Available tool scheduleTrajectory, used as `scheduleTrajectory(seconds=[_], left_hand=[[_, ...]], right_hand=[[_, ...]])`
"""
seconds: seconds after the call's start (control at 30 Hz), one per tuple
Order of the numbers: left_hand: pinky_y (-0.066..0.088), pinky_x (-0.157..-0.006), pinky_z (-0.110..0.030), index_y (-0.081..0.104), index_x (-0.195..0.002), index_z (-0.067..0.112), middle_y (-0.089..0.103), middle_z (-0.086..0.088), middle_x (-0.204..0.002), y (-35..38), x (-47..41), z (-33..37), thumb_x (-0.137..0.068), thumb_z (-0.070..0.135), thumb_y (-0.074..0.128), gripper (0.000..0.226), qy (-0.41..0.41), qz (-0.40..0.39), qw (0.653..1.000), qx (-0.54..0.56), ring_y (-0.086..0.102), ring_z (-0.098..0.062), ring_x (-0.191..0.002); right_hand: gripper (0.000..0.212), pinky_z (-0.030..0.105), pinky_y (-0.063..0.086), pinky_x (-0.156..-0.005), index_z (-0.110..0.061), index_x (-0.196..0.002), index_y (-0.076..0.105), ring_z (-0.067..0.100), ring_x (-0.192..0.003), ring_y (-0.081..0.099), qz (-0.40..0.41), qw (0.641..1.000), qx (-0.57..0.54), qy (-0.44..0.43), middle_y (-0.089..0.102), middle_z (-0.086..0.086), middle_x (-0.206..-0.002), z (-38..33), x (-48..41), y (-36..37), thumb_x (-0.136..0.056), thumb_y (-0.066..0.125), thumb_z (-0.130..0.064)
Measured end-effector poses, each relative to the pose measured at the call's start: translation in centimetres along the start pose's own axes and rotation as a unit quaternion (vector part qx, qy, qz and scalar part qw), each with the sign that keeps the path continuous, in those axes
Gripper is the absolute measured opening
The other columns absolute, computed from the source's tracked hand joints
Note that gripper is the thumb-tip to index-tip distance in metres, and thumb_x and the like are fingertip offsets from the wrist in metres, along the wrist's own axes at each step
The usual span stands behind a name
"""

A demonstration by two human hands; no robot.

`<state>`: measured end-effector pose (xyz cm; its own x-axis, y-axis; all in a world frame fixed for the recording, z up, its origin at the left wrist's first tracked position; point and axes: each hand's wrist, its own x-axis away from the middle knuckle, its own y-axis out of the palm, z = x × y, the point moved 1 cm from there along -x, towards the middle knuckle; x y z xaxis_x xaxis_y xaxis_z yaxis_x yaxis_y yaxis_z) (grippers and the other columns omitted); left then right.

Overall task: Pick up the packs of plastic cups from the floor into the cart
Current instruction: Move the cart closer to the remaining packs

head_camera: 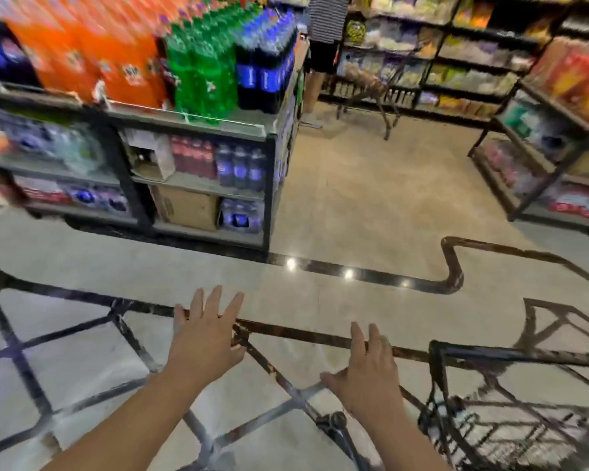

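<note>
– At the lower right of your view, how many carts?
– One: a black wire cart [524, 356], cut off by the right and bottom edges. You see only its near corner and top rail. What lies in its basket is too smeared to tell.
– And my hands?
– Two, both stretched out over the floor [354, 198]. Your left hand [206, 338] has its fingers straight and spread and holds nothing. Your right hand [371, 375] is the same, thumb out, just beside the cart's near corner. I cannot tell whether it touches the rail.
– The packs of plastic cups?
– I cannot tell where they lie; the blur is too heavy.
– What else?
– One shelf island [198, 127] stands ahead on your left. On top are orange bottles [92, 52], green bottles [201, 73] and dark blue-labelled bottles [266, 69], all too blurred to count. One cardboard box [187, 207] sits on its bottom shelf. One rack [538, 158] on the right is cut off by the edge, and one wall of shelves [439, 59] runs along the back. One person [325, 35] stands there, head out of frame, beside a metal frame [385, 96] that I cannot name.
</note>
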<state>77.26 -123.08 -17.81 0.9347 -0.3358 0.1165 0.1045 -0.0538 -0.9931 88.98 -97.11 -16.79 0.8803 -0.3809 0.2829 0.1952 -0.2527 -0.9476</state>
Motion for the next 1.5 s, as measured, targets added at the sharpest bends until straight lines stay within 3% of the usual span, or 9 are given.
scheduleTrajectory(seconds=[0.07,0.2,0.3,0.7,0.9,1.07,1.27,1.5], left_hand=[[0.028,-0.105,-0.067,0.018,-0.155,0.035,0.029,-0.011,-0.159,-0.7,-2.8,-2.8,-0.069,0.075,0.055,0.102,-0.008,-0.012,1.0,0.004,0.021,-0.041,-0.144],[0.009,-0.115,-0.061,-0.011,-0.155,0.037,0.0,-0.007,-0.165,-2.2,-9.4,-4.4,-0.08,0.074,0.048,0.102,0.0,-0.008,1.0,0.02,-0.002,-0.038,-0.149],[0.006,-0.117,-0.059,-0.018,-0.153,0.036,-0.006,-0.006,-0.165,-3.0,-13.8,-2.5,-0.083,0.073,0.047,0.103,0.03,-0.025,0.999,0.028,-0.007,-0.037,-0.15],[0.01,-0.119,-0.056,-0.012,-0.154,0.039,0.003,-0.005,-0.165,-6.7,-36.0,11.4,-0.083,0.069,0.048,0.098,0.152,-0.021,0.988,-0.002,-0.002,-0.033,-0.151],[0.016,-0.118,-0.055,-0.01,-0.154,0.038,0.008,-0.003,-0.165,-8.4,-46.3,18.9,-0.084,0.068,0.049,0.096,0.205,-0.027,0.978,-0.001,0.004,-0.032,-0.151],[0.019,-0.118,-0.05,-0.013,-0.154,0.039,0.006,-0.003,-0.165,-8.7,-53.9,27.2,-0.085,0.07,0.045,0.096,0.28,-0.061,0.958,0.009,0.003,-0.031,-0.151],[0.019,-0.119,-0.05,-0.011,-0.154,0.04,0.004,-0.002,-0.165,-8.3,-63.4,40.7,-0.082,0.073,0.047,0.099,0.408,-0.091,0.908,-0.001,0.003,-0.03,-0.151],[0.022,-0.118,-0.051,-0.001,-0.156,0.036,0.008,-0.005,-0.164,-10.6,-70.9,59.2,-0.082,0.069,0.052,0.098,0.58,-0.101,0.807,-0.053,0.006,-0.034,-0.149]], right_hand=[[0.111,0.046,0.018,-0.122,-0.023,-0.156,-0.011,0.035,-0.151,-0.001,-0.008,1.0,0.008,0.011,-0.007,0.011,-0.165,-2.6,-3.4,-0.9,-0.082,0.053,-0.074],[0.108,0.047,0.017,-0.121,-0.026,-0.155,-0.014,0.035,-0.151,-0.001,-0.006,1.0,-0.008,0.028,-0.011,0.01,-0.164,-4.9,-8.0,-3.3,-0.084,0.052,-0.074],[0.107,0.047,0.019,-0.121,-0.026,-0.156,-0.012,0.036,-0.151,0.001,0.004,0.999,0.004,0.035,-0.011,0.011,-0.164,-3.9,-11.5,-5.0,-0.084,0.05,-0.075],[0.11,0.049,0.031,-0.116,-0.026,-0.156,-0.01,0.039,-0.148,0.011,-0.038,0.987,-0.049,0.15,-0.01,0.013,-0.164,6.5,-30.9,-9.2,-0.081,0.057,-0.071],[0.106,0.047,0.032,-0.114,-0.024,-0.156,-0.004,0.038,-0.147,0.018,-0.009,0.984,-0.037,0.175,0.0,0.013,-0.164,11.9,-38.3,-14.0,-0.082,0.054,-0.072],[0.098,0.044,0.026,-0.118,-0.026,-0.157,0.0,0.031,-0.151,0.012,0.031,0.968,-0.101,0.227,0.001,0.006,-0.166,16.7,-42.2,-15.7,-0.087,0.051,-0.071],[0.096,0.044,0.022,-0.121,-0.028,-0.157,0.002,0.03,-0.152,0.01,0.071,0.918,-0.145,0.363,0.0,0.004,-0.167,24.8,-45.0,-16.3,-0.086,0.052,-0.069],[0.1,0.043,0.025,-0.12,-0.024,-0.158,0.003,0.03,-0.151,0.012,0.086,0.801,-0.197,0.559,0.004,0.009,-0.166,32.7,-45.5,-18.3,-0.084,0.054,-0.07]])
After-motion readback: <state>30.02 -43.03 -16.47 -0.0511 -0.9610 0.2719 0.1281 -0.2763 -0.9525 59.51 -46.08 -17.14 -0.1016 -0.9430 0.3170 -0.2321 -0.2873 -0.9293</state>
